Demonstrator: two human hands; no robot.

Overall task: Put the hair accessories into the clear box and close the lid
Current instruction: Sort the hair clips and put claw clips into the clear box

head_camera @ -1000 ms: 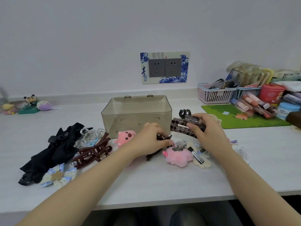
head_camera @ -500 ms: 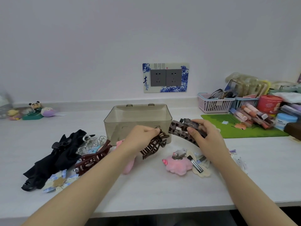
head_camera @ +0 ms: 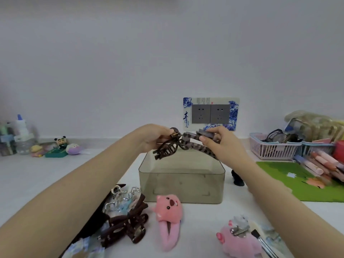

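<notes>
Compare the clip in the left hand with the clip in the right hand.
The dark brown claw clip is plain; the leopard-print clip is spotted. The brown one hangs teeth down from the left hand; the spotted one, longer and arched, lies sideways in the right hand. Both are above the clear box.

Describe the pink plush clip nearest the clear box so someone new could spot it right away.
Find the clear box at the table's middle. Just in front of its near wall, toward the left corner, lies the pink plush clip. Unlike the other pink plush further right, it shows a face with dark eyes and trails a long pink strip toward the viewer.
</notes>
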